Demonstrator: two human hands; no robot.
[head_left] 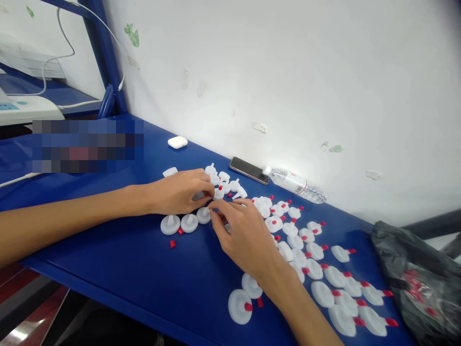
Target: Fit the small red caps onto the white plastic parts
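White round nozzle caps with short spouts lie about both hands. My left hand [187, 191] has its fingers curled together over the caps, beside a white cap [218, 194]; what its fingertips hold is hidden. My right hand [241, 229] has thumb and fingers drawn together at the spout of another white cap [203, 216]; anything small between them cannot be made out. Two uncovered caps [170, 224] stand spout up in front of my left wrist, with loose red tips [173, 244] near them. Right of my right hand lie many caps with red tips on their spouts [315, 251].
Along the wall are a white earphone case [177, 142], a phone [249, 170] and a clear bottle [295, 185] on its side. A dark plastic bag [414, 269] with red pieces rests at the right end of the blue table [144, 264]. White cables hang at left.
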